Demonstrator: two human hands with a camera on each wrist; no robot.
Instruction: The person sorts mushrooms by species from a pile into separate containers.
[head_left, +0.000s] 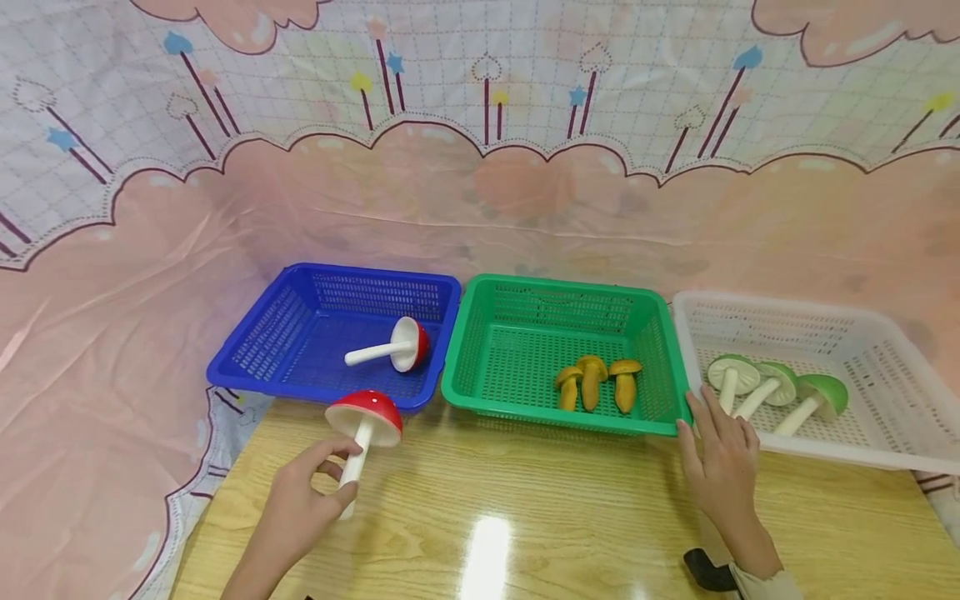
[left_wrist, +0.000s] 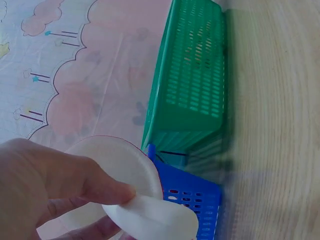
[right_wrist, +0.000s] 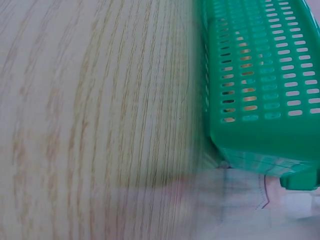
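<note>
Staged tabletop, cartoon backdrop cloth (head_left: 480,192)

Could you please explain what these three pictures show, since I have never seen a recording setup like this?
There is no machine: a person works with bare hands and wears three cameras. The wide picture comes from the head, the other two from the wrists. On the wooden table stand a blue basket holding one red mushroom, a green basket holding three yellow mushrooms, and a white basket holding three green mushrooms. The left hand holds a red toy mushroom by its white stem. The right hand rests open at the green basket's corner.
</note>
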